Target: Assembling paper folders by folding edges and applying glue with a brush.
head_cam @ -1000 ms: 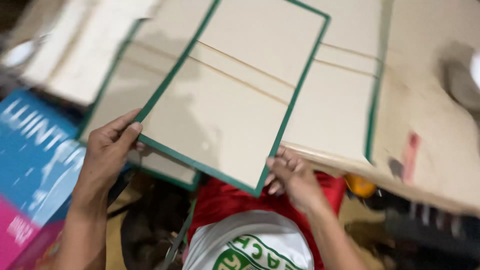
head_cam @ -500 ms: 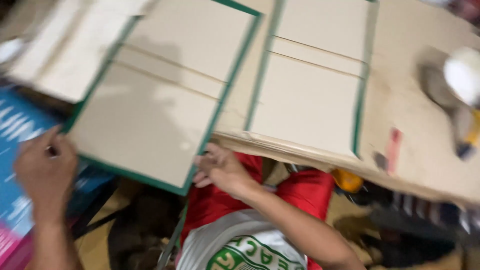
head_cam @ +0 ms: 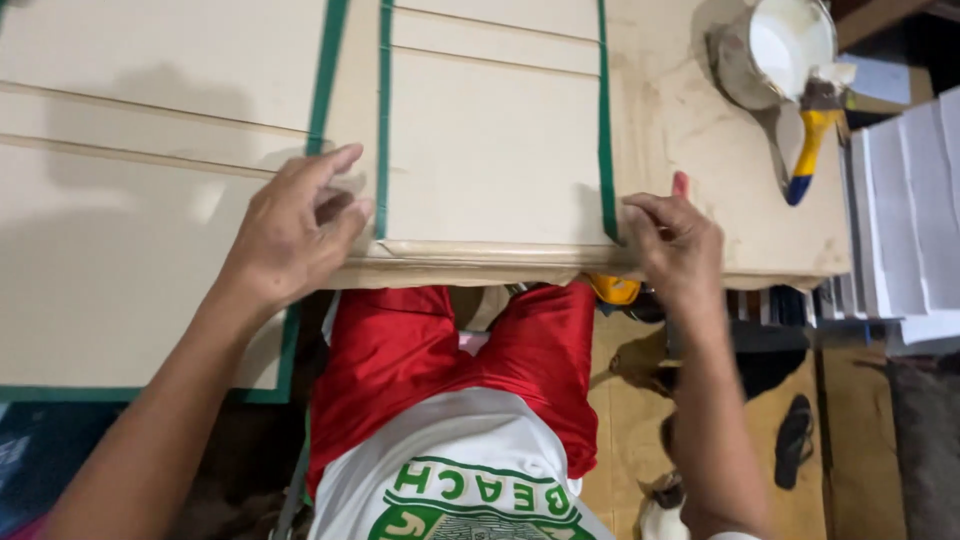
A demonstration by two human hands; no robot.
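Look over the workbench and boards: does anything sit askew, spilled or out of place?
The left board overhangs the table edge toward the person, unlike the middle board, which lies fully on it. The left hand rests on it. A brush leans on the glue can, beside smears on the tabletop.

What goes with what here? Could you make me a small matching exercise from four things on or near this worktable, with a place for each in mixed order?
Things:
1. left hand
2. right hand
3. brush with the yellow and blue handle
4. stack of white sheets

Places:
A. leaning at the tin of white paste, far right of the table
B. at the near right corner of the middle green-edged board
C. off the table's right edge
D. at the gap between the two green-edged boards

Pairs: 1-D, 2-B, 3-A, 4-C
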